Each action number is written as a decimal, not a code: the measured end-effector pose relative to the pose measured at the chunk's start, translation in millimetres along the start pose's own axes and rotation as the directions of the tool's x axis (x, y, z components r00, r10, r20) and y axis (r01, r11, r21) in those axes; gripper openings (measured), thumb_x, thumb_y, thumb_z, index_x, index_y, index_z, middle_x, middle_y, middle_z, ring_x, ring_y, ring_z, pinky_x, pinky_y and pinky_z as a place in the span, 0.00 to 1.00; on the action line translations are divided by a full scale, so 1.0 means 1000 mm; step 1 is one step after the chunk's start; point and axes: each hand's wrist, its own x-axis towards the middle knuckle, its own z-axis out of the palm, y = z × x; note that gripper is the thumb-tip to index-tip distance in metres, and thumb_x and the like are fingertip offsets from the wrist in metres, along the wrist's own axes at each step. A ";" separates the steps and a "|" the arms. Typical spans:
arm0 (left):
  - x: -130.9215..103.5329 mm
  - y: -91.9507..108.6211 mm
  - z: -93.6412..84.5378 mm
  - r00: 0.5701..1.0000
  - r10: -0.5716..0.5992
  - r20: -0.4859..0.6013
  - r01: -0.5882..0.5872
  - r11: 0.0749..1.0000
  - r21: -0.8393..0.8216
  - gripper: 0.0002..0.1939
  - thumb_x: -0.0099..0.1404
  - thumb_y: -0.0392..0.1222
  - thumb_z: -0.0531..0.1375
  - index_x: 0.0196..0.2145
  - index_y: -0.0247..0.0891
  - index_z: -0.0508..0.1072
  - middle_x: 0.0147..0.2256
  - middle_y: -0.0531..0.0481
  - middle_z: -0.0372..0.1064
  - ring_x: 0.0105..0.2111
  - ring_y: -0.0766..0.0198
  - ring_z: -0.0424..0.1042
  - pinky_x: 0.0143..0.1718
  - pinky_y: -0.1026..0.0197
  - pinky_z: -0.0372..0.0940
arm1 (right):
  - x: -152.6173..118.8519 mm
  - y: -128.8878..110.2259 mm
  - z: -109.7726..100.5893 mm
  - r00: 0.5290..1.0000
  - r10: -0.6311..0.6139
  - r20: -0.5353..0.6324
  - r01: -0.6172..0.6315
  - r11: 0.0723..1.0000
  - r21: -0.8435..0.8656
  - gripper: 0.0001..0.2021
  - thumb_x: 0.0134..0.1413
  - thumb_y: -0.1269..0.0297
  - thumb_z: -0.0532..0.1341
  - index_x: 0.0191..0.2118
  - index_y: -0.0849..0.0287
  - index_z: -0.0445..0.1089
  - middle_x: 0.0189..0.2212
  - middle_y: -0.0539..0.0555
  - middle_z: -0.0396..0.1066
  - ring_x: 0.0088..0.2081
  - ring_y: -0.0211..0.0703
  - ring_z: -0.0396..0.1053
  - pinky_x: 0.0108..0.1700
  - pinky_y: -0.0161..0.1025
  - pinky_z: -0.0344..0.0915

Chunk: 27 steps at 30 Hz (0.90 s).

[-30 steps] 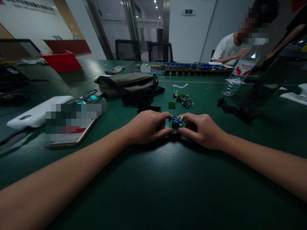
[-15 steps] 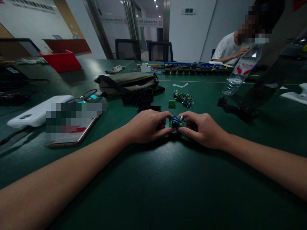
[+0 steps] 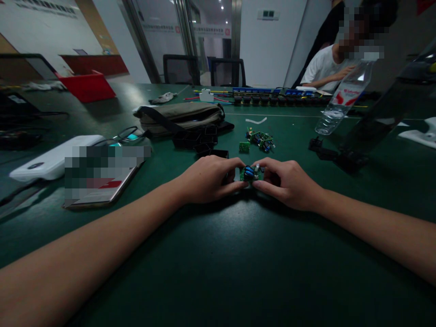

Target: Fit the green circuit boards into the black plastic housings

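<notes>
Between my two hands is a small green circuit board (image 3: pixel 250 173) carrying blue, black and pale components. My left hand (image 3: pixel 213 178) pinches its left side between thumb and forefinger. On the opposite side my right hand (image 3: pixel 288 184) grips the board the same way, and its fingertips cover that edge. Just beyond lies a small bare green board (image 3: pixel 244 147). A heap of populated circuit boards (image 3: pixel 261 140) sits behind it, slightly to the right. Several black plastic housings (image 3: pixel 200 140) lie past my left hand.
On the left are a notebook or tablet, partly blurred out (image 3: pixel 109 195), a white device (image 3: pixel 54 159) and glasses (image 3: pixel 127 134). A grey-brown bag (image 3: pixel 184 117) lies behind the housings. A water bottle (image 3: pixel 345 100) leans at the right, near a black stand (image 3: pixel 337 156). A person in white sits across the table.
My hands and the circuit board stay practically still. A second person in dark clothing has come into view behind the seated person, whose head has shifted slightly.
</notes>
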 end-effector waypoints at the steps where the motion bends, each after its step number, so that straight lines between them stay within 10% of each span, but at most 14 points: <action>1: 0.000 0.000 0.000 1.000 0.002 0.000 -0.002 1.000 -0.001 0.15 0.65 0.46 0.60 0.45 0.34 0.72 0.26 0.52 0.71 0.23 0.67 0.67 0.25 0.65 0.56 | 0.000 0.000 0.000 1.000 0.000 -0.002 0.000 1.000 -0.001 0.16 0.59 0.58 0.62 0.49 0.64 0.70 0.22 0.46 0.66 0.23 0.35 0.61 0.28 0.34 0.55; 27: 0.000 -0.001 0.000 1.000 0.003 -0.002 -0.003 1.000 0.003 0.15 0.65 0.46 0.60 0.45 0.34 0.71 0.27 0.52 0.71 0.23 0.68 0.67 0.25 0.66 0.56 | 0.000 0.000 0.000 1.000 0.001 -0.002 -0.001 1.000 -0.003 0.16 0.59 0.59 0.62 0.49 0.63 0.70 0.22 0.46 0.67 0.23 0.35 0.62 0.28 0.33 0.55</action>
